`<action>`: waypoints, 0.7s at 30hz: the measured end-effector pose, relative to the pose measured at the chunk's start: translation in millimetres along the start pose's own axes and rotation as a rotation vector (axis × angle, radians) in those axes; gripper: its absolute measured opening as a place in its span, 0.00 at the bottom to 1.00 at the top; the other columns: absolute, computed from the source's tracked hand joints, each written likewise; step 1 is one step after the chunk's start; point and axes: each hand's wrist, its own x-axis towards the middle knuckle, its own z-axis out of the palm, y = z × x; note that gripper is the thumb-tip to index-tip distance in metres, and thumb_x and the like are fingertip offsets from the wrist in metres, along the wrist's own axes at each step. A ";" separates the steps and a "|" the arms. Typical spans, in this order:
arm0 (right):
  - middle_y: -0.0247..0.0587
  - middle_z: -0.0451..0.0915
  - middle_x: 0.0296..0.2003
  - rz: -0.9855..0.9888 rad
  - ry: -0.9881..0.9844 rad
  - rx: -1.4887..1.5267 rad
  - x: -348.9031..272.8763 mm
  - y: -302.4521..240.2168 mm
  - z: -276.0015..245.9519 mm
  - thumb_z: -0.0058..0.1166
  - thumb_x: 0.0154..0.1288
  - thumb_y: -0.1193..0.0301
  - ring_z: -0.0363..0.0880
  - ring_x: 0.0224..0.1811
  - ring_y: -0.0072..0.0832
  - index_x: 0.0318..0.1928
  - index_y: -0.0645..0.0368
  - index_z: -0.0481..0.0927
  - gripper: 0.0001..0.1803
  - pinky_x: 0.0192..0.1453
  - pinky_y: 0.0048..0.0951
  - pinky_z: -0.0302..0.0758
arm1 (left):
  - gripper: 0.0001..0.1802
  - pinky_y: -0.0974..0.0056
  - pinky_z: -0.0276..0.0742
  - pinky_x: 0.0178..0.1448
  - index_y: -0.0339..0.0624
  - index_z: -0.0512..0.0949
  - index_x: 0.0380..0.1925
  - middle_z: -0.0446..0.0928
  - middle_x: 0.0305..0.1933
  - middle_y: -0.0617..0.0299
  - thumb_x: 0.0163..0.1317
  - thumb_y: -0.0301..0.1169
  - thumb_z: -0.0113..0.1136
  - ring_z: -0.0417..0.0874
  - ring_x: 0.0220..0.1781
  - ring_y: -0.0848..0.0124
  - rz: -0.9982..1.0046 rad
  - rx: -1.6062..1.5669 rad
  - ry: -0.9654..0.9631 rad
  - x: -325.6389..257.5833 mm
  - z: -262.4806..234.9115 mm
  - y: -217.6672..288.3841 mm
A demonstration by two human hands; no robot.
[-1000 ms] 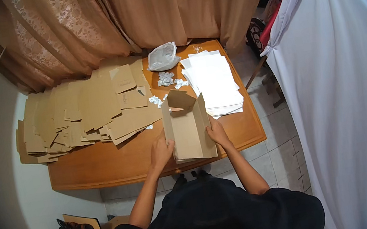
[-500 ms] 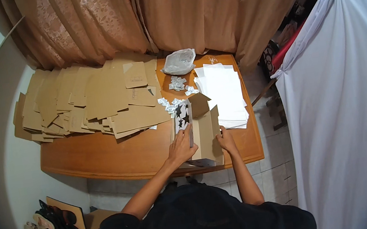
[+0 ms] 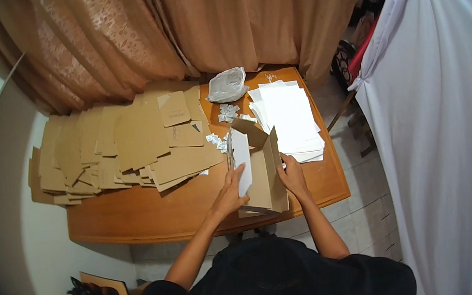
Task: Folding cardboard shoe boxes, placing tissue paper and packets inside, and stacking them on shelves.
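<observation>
An open cardboard box (image 3: pixel 264 174) stands at the table's front edge, its brown inside facing up and a flap raised at the far end. My left hand (image 3: pixel 230 195) grips a white panel (image 3: pixel 241 156) tilted up along the box's left side, fingers on its face. Whether that panel is part of the box or a separate sheet, I cannot tell. My right hand (image 3: pixel 293 177) is closed on the box's right wall (image 3: pixel 277 156), partly hidden by it. Just beyond the box lie small whitish packets (image 3: pixel 228 112), several of them in loose clusters.
Flattened cardboard pieces (image 3: pixel 135 132) overlap across the table's left and back. A stack of white sheets (image 3: pixel 288 117) lies right of the box, and a clear plastic bag (image 3: pixel 227 85) behind. Brown curtains (image 3: pixel 264 13) hang at the back, a white cloth (image 3: pixel 429 117) at the right.
The panel under my left hand has tilted: its black-star face showed before, and now its plain white face shows. My right hand stays at the box's right wall. The whole view has shifted slightly.
</observation>
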 end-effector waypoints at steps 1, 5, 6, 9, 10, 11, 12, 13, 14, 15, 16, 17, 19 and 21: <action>0.60 0.78 0.45 0.015 -0.041 -0.026 0.3 -0.7 2.5 0.52 0.63 0.73 0.77 0.51 0.55 0.63 0.63 0.74 0.26 0.57 0.46 0.74 | 0.54 0.47 0.65 0.74 0.60 0.50 0.76 0.48 0.73 0.26 0.50 0.26 0.69 0.53 0.76 0.32 -0.081 -0.043 -0.084 0.1 -0.1 1.4; 0.58 0.78 0.48 0.040 -0.086 -0.033 0.0 -0.8 15.3 0.55 0.63 0.72 0.79 0.49 0.49 0.62 0.62 0.75 0.25 0.55 0.44 0.75 | 0.58 0.46 0.68 0.73 0.64 0.54 0.75 0.43 0.74 0.27 0.46 0.29 0.77 0.58 0.73 0.30 -0.029 0.095 -0.113 -1.5 8.4 -7.9; 0.58 0.78 0.48 0.046 -0.078 -0.029 -0.7 2.8 18.1 0.55 0.63 0.72 0.79 0.49 0.49 0.62 0.62 0.75 0.25 0.55 0.44 0.75 | 0.58 0.46 0.68 0.73 0.64 0.54 0.75 0.43 0.74 0.27 0.46 0.29 0.77 0.58 0.73 0.30 -0.024 0.101 -0.121 -2.3 12.2 -10.5; 0.58 0.77 0.51 0.022 -0.119 0.048 -1.0 17.6 29.2 0.57 0.62 0.70 0.78 0.52 0.52 0.63 0.61 0.73 0.28 0.59 0.45 0.74 | 0.57 0.46 0.69 0.72 0.65 0.55 0.75 0.44 0.73 0.28 0.46 0.32 0.78 0.60 0.71 0.28 -0.006 0.217 -0.121 -2.0 20.2 -14.4; 0.59 0.76 0.54 -0.075 -0.095 0.063 -1.6 24.0 34.7 0.59 0.61 0.68 0.76 0.56 0.52 0.65 0.60 0.71 0.30 0.62 0.45 0.72 | 0.56 0.45 0.64 0.74 0.61 0.56 0.75 0.45 0.72 0.28 0.46 0.33 0.78 0.55 0.73 0.28 -0.070 0.204 -0.147 -2.0 20.8 -10.2; 0.60 0.75 0.57 -0.172 -0.073 0.076 -2.3 30.8 39.2 0.61 0.60 0.67 0.74 0.61 0.53 0.66 0.59 0.69 0.33 0.66 0.45 0.70 | 0.55 0.45 0.59 0.77 0.58 0.57 0.74 0.47 0.72 0.28 0.46 0.34 0.78 0.51 0.74 0.29 -0.133 0.191 -0.172 -0.8 21.4 -6.4; 0.60 0.75 0.57 -0.172 -0.072 0.073 -2.1 28.1 40.5 0.61 0.60 0.67 0.74 0.61 0.53 0.66 0.59 0.69 0.33 0.66 0.45 0.70 | 0.55 0.45 0.59 0.77 0.58 0.57 0.74 0.47 0.72 0.28 0.46 0.34 0.78 0.51 0.74 0.29 -0.132 0.189 -0.173 -1.0 22.9 -7.3; 0.61 0.72 0.60 -0.090 -0.169 0.181 -1.5 25.2 42.2 0.62 0.59 0.66 0.70 0.65 0.52 0.67 0.58 0.67 0.36 0.69 0.44 0.67 | 0.56 0.45 0.65 0.73 0.61 0.57 0.74 0.46 0.72 0.28 0.46 0.34 0.79 0.57 0.70 0.27 -0.106 0.233 -0.142 -1.1 23.7 -8.7; 0.62 0.70 0.63 -0.006 -0.266 0.287 -1.4 23.4 42.2 0.63 0.57 0.66 0.67 0.69 0.51 0.69 0.57 0.65 0.38 0.72 0.43 0.64 | 0.56 0.45 0.71 0.69 0.64 0.58 0.74 0.44 0.73 0.28 0.45 0.34 0.79 0.64 0.67 0.26 -0.080 0.277 -0.110 -1.3 24.7 -10.2; 0.62 0.63 0.68 -0.149 -0.268 0.227 -0.8 26.8 45.0 0.64 0.57 0.67 0.58 0.74 0.55 0.73 0.57 0.59 0.45 0.74 0.45 0.62 | 0.56 0.45 0.71 0.69 0.64 0.58 0.74 0.44 0.73 0.28 0.45 0.34 0.79 0.64 0.67 0.26 -0.078 0.275 -0.110 -0.1 25.5 -10.5; 0.62 0.63 0.68 -0.148 -0.268 0.224 -2.6 30.6 46.7 0.64 0.57 0.67 0.58 0.74 0.55 0.73 0.57 0.59 0.45 0.74 0.45 0.62 | 0.55 0.44 0.70 0.69 0.64 0.59 0.74 0.44 0.73 0.28 0.45 0.33 0.79 0.63 0.68 0.27 -0.069 0.278 -0.109 1.3 26.2 -11.0; 0.65 0.60 0.69 -0.086 -0.322 0.173 -3.9 34.1 49.5 0.65 0.57 0.64 0.56 0.74 0.59 0.75 0.53 0.57 0.47 0.74 0.47 0.61 | 0.55 0.44 0.69 0.70 0.63 0.60 0.74 0.44 0.73 0.28 0.44 0.33 0.79 0.62 0.68 0.27 -0.061 0.283 -0.109 2.1 26.8 -11.6; 0.76 0.57 0.67 -0.045 -0.369 0.130 -4.7 40.7 60.6 0.67 0.58 0.55 0.52 0.73 0.70 0.76 0.42 0.59 0.47 0.74 0.53 0.60 | 0.55 0.44 0.68 0.71 0.63 0.60 0.73 0.45 0.73 0.29 0.44 0.33 0.79 0.60 0.70 0.28 -0.038 0.297 -0.096 1.8 30.1 -23.3; 0.75 0.55 0.68 -0.017 -0.338 0.097 -4.6 45.2 67.8 0.66 0.59 0.53 0.51 0.73 0.68 0.75 0.42 0.61 0.45 0.75 0.53 0.58 | 0.55 0.44 0.66 0.72 0.63 0.61 0.73 0.45 0.73 0.29 0.43 0.32 0.79 0.58 0.71 0.28 -0.016 0.311 -0.086 -0.7 31.6 -29.2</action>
